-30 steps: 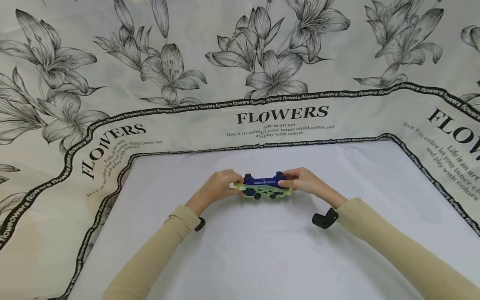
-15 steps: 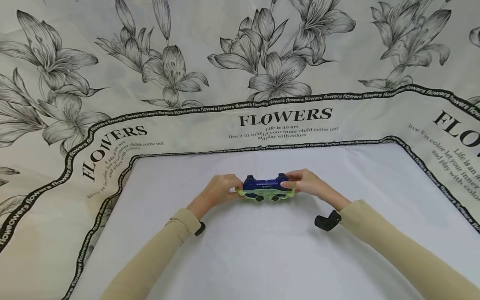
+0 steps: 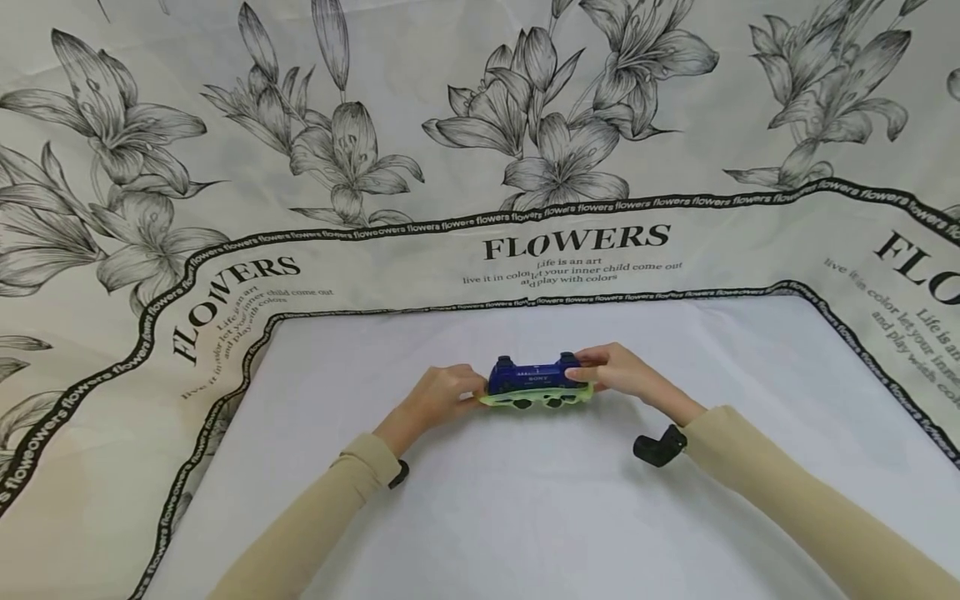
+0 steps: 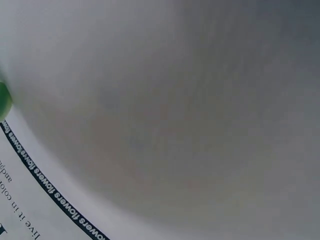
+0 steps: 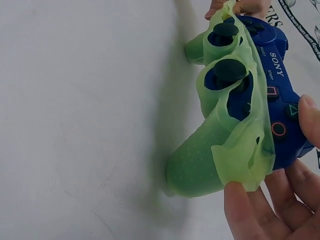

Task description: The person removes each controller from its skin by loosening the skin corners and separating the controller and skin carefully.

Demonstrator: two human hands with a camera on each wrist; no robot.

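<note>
left hand (image 3: 442, 398) and right hand (image 3: 615, 372) both gripping ends of blue controller (image 3: 534, 375), green silicone cover (image 5: 225, 145) hanging half off, over white table (image 3: 525, 500).

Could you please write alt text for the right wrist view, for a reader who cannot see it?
A blue game controller is half out of a light green rubber cover, which is peeled back from its button face. The right hand holds the near end from below, and fingertips of another hand hold the far end. Everything sits over a white cloth.
</note>
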